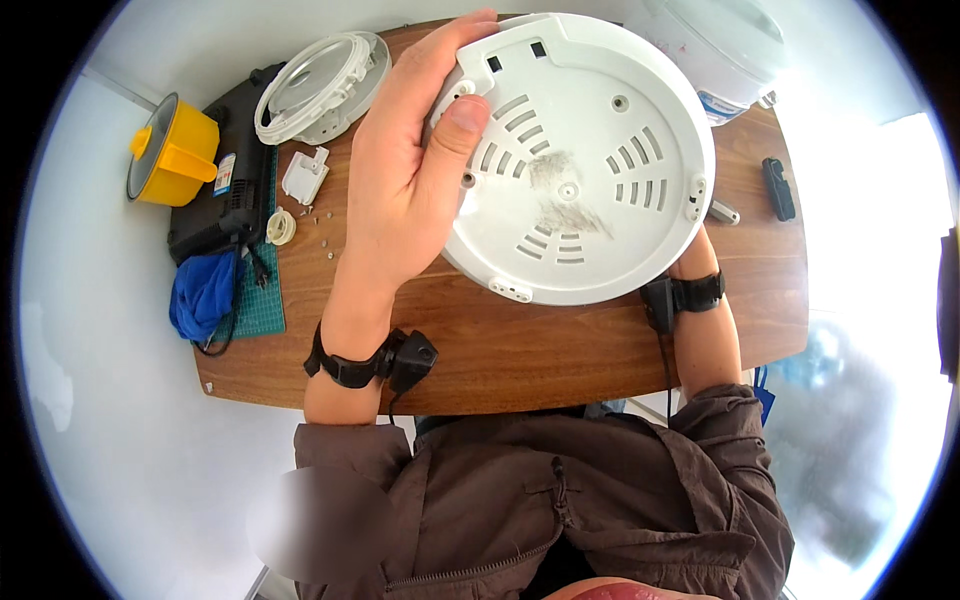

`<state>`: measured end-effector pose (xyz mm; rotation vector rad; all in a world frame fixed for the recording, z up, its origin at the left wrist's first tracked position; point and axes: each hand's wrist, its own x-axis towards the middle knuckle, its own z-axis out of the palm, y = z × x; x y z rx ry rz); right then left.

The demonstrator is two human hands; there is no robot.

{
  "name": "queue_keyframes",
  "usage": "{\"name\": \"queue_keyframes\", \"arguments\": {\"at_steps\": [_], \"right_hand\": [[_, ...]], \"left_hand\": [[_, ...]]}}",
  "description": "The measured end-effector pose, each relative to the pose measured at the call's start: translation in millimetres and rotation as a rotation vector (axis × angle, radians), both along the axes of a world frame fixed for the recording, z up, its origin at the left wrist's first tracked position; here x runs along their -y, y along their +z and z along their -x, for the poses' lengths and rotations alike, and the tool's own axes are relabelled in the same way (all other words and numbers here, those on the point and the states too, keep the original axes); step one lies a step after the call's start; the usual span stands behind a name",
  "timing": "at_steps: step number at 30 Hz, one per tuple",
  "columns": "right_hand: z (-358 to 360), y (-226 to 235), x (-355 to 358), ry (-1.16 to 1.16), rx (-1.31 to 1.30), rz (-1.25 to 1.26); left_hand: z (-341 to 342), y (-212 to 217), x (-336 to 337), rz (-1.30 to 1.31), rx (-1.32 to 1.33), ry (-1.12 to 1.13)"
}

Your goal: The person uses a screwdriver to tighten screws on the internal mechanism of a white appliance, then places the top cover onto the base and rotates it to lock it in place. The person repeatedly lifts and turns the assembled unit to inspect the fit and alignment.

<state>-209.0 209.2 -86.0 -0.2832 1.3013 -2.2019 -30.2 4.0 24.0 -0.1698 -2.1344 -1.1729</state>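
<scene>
A round white plastic base [590, 235] with vent slots and grey smudges on its face is held up, tilted, over the table. My left hand [410, 160] grips its left rim, the thumb lying on the face and the fingers going behind the edge. My right forearm rises to the lower right of the base. Only the wrist end of my right hand [693, 258] shows; its fingers are hidden behind the base, so its hold cannot be seen. A pale rod-like piece [724, 212] pokes out beside the base's right edge.
On the wooden table [500, 350] lie a clear round lid [322, 88], a white bracket [305, 176], a white ring-shaped part [281, 227] and several screws. Leftward are a black case [215, 215], yellow pot [180, 150] and blue cloth [203, 293]. A clear container [715, 50] and black object [778, 189] stand right.
</scene>
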Motion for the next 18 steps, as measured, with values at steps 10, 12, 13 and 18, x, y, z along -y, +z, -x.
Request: {"name": "queue_keyframes", "arguments": {"at_steps": [10, 12, 13, 18], "right_hand": [[-11.0, 8.7, -3.7, -0.033, 0.019, -0.030], [-14.3, 10.7, -4.6, -0.035, 0.025, -0.033], [-15.8, 11.7, -5.4, -0.035, 0.030, -0.035], [-21.7, 16.9, -11.7, -0.041, 0.035, -0.050]], "left_hand": [[9.3, -23.9, 11.9, -0.159, -0.108, -0.159], [8.4, -26.5, 12.4, -0.245, -0.134, -0.180], [7.5, -26.8, 11.6, -0.288, -0.139, -0.182], [6.4, -24.6, 13.3, -0.359, -0.115, -0.144]]}}
